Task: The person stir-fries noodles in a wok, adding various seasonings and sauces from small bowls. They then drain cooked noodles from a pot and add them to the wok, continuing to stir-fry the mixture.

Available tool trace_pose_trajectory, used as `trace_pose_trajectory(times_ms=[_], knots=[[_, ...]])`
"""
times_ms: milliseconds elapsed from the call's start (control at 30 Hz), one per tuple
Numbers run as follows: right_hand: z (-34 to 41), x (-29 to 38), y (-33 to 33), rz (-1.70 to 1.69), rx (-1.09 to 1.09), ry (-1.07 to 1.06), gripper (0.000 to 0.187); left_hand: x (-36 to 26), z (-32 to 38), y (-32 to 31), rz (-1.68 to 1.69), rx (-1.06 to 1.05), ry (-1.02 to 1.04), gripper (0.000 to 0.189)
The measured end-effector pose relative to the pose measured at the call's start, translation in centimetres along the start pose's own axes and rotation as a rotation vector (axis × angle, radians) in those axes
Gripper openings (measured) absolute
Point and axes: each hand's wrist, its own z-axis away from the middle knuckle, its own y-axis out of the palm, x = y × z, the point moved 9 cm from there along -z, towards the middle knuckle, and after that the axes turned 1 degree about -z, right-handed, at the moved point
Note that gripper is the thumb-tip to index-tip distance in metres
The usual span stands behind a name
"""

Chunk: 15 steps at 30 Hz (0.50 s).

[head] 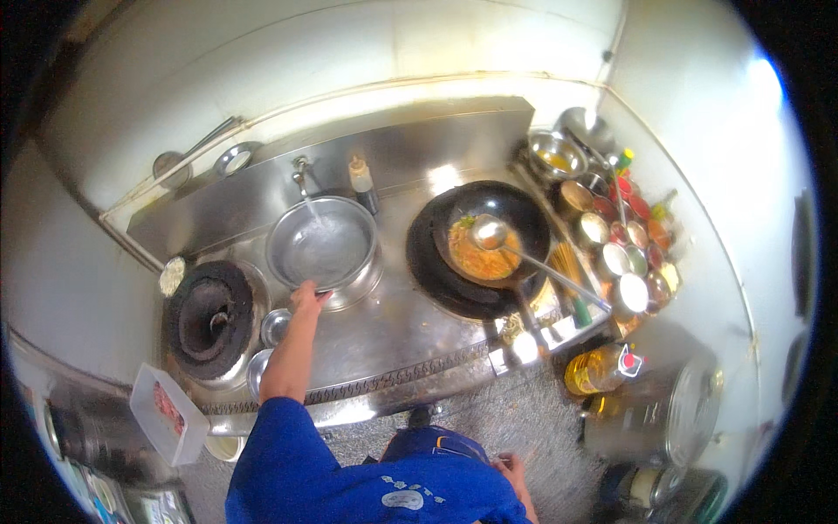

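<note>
My left hand (pixel 310 299) grips the near rim of a wide metal basin (pixel 294 259). Water runs into the basin from a faucet (pixel 301 178) behind it, and the basin rests over a round metal vessel or stand (pixel 357 288). Down by my right hip is my right hand (pixel 510 467), partly hidden by my body; whether it holds anything is unclear. To the right, a long-handled wok (pixel 504 283) sits within a larger black wok (pixel 481 196), with orange-red food and broth (pixel 488 262) in it. A metal ladle (pixel 490 232) lies across the wok, its handle reaching over the counter's right side.
An empty wok burner (pixel 211 321) is at left, beside small metal bowls (pixel 276 327). A plastic tub with meat (pixel 169 409) stands at the lower left. Several seasoning containers (pixel 615 259) crowd the right. An oil jug (pixel 596 370) stands below them. A squeeze bottle (pixel 359 173) is behind the basin.
</note>
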Motion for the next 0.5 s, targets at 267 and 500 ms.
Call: trace_pose_trajectory(times_ms=[267, 500], knots=[[1.8, 1.5, -2.0, 0.381, 0.069, -0.137, 0.042, 0.2, 10.7, -0.9, -0.306, 0.653, -0.128, 0.049], [5.1, -2.2, -10.0, 0.141, -0.03, -0.22, 0.039, 15.5, 44.8, 17.9, -0.86, 0.819, -0.069, 0.053]])
